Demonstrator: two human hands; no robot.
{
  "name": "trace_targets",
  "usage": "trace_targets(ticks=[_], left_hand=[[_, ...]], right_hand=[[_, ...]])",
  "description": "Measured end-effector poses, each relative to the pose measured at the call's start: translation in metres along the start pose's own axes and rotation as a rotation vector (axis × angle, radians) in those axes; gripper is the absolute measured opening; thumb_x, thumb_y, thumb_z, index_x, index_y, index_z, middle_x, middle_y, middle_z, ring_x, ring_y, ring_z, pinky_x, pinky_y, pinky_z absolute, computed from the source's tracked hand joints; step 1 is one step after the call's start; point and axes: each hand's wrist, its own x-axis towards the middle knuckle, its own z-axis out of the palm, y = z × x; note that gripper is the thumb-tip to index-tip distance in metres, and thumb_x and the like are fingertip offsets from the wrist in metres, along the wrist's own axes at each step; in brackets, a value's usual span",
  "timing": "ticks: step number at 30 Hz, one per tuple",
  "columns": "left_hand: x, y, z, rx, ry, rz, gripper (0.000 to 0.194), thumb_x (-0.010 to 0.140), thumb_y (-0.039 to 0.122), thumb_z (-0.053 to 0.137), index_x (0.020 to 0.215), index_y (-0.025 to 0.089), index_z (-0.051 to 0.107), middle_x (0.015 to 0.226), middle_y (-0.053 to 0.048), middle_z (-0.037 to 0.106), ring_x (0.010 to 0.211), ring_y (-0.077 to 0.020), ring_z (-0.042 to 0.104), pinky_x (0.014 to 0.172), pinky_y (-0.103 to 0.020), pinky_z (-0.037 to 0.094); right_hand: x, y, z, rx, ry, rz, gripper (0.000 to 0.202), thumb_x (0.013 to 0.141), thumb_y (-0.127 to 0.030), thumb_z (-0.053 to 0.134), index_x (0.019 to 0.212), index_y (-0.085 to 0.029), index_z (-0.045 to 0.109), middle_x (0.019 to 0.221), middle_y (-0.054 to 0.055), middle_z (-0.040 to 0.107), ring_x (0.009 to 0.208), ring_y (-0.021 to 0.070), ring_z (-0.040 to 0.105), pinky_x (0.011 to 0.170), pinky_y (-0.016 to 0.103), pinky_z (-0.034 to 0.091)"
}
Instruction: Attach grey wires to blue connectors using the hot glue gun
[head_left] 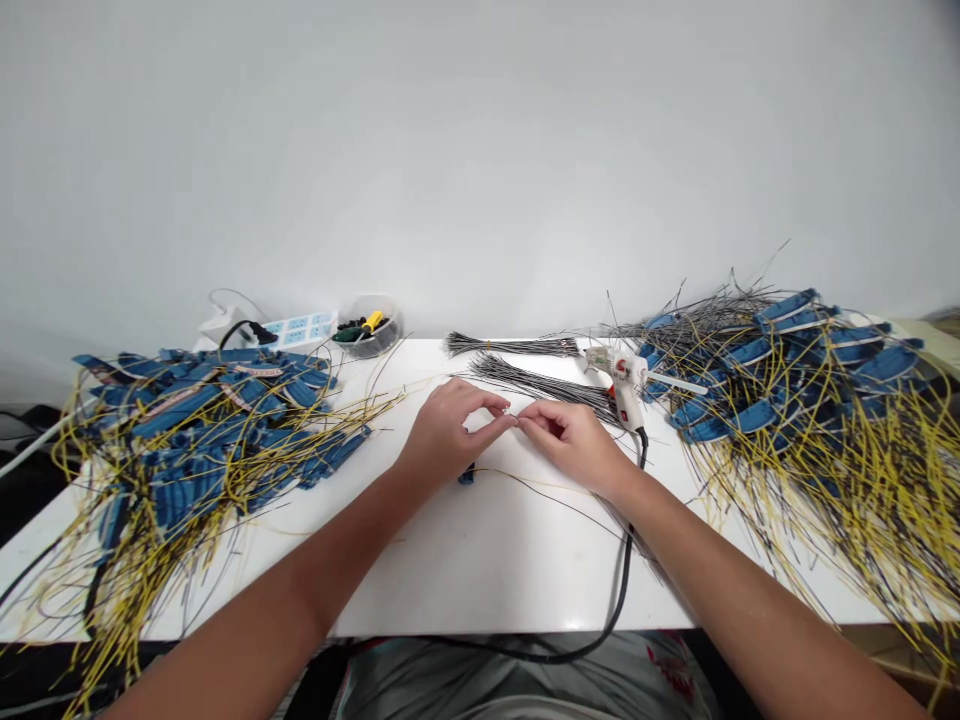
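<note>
Over the middle of the table, my left hand (451,432) is closed in a pinch, with a tiny pale bit (508,409) showing at its fingertips. Facing it, my right hand (568,437) also pinches, its fingertips meeting those of the left. What they grip is too small and covered to name. Below my left palm a dark blue piece (467,474) shows in part; the hand hides the rest. From it a thin yellow and black wire pair (525,482) trails right, under my right forearm.
Blue pieces with yellow and black wires (202,440) heap at left; another heap (780,370) lies at right. Behind my hands are grey wire bundles (517,345) and a glue gun (626,385) with its black cord (626,560). A power strip (300,328) and tool tub (367,325) stand back left.
</note>
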Motion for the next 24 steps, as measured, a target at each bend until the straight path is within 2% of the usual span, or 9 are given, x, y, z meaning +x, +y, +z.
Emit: trace_targets(ticks=[5, 8, 14, 20, 24], left_hand=[[-0.0003, 0.0025, 0.0003, 0.007, 0.041, 0.014, 0.010, 0.091, 0.030, 0.080, 0.099, 0.024, 0.076, 0.094, 0.001, 0.078, 0.094, -0.0180, 0.066, 0.089, -0.034, 0.052], [-0.0006, 0.0048, 0.0005, -0.011, 0.053, 0.006, 0.011, 0.090, 0.028, 0.080, 0.100, 0.024, 0.076, 0.096, 0.001, 0.077, 0.096, -0.0177, 0.067, 0.088, -0.033, 0.053], [-0.0013, 0.0069, 0.0004, -0.031, 0.037, -0.052, 0.029, 0.090, 0.029, 0.080, 0.118, 0.028, 0.073, 0.102, 0.002, 0.078, 0.101, -0.0177, 0.068, 0.090, -0.033, 0.054], [-0.0002, 0.0072, -0.0008, -0.021, 0.036, -0.043, 0.031, 0.091, 0.036, 0.080, 0.119, 0.027, 0.070, 0.103, 0.001, 0.078, 0.100, -0.0185, 0.068, 0.090, -0.034, 0.054], [-0.0004, 0.0077, -0.0011, -0.009, 0.052, -0.018, 0.026, 0.091, 0.038, 0.081, 0.112, 0.026, 0.072, 0.096, 0.000, 0.077, 0.098, -0.0189, 0.068, 0.088, -0.033, 0.054]], right_hand=[[-0.0002, 0.0007, 0.0012, -0.002, 0.003, -0.015, 0.025, 0.100, -0.035, 0.060, 0.082, -0.019, 0.065, 0.068, -0.004, 0.045, 0.062, 0.0105, 0.037, 0.056, 0.027, 0.026], [-0.0004, -0.0001, 0.0013, 0.004, -0.005, -0.020, 0.024, 0.100, -0.036, 0.060, 0.086, -0.019, 0.068, 0.067, -0.004, 0.046, 0.062, 0.0107, 0.036, 0.056, 0.027, 0.026], [-0.0005, -0.0006, 0.0008, 0.028, -0.008, -0.024, 0.023, 0.101, -0.038, 0.061, 0.096, -0.019, 0.074, 0.068, -0.003, 0.046, 0.062, 0.0109, 0.035, 0.056, 0.027, 0.026], [0.0004, -0.0002, 0.0016, 0.047, -0.002, -0.028, 0.025, 0.101, -0.040, 0.061, 0.098, -0.019, 0.075, 0.069, -0.003, 0.049, 0.063, 0.0110, 0.037, 0.057, 0.028, 0.027], [0.0005, -0.0029, 0.0013, 0.076, -0.012, -0.004, 0.026, 0.101, -0.041, 0.062, 0.095, -0.018, 0.074, 0.068, -0.003, 0.046, 0.063, 0.0111, 0.037, 0.057, 0.028, 0.026]])
